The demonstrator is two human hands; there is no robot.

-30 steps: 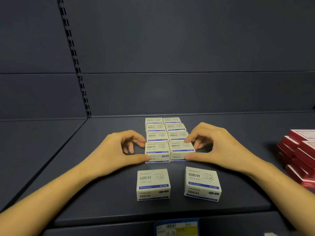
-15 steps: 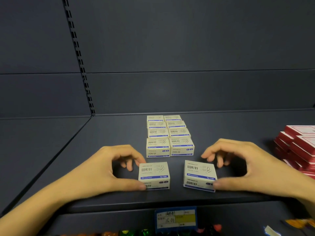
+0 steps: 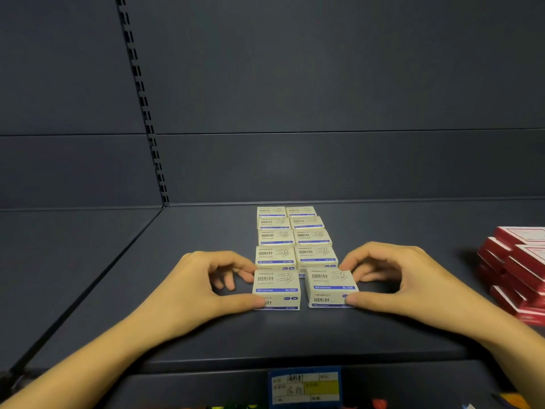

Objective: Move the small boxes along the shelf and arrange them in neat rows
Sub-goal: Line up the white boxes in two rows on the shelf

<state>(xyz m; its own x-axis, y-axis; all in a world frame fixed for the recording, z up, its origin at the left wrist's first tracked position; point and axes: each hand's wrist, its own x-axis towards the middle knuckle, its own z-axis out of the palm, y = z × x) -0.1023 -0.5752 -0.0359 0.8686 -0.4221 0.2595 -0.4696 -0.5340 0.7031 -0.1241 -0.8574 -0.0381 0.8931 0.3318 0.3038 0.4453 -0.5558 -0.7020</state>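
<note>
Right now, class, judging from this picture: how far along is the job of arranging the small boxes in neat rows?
Done: eight small boxes sit in four tidy pairs at the back of the shelf. In hand: the left hand pinches the front left box, the right hand the front right box. Left: a gap splits this pair and the right box sits slightly askew; square them up.

Head view. I watched through one wide-angle camera worn on the person's head. It faced forward and down onto the shelf point(image 3: 206, 335) from close in front. The small boxes point(image 3: 275, 255) sat at mid-frame, the back panel point(image 3: 324, 84) filled the upper half, and the price label point(image 3: 305, 386) marked the bottom edge.
</note>
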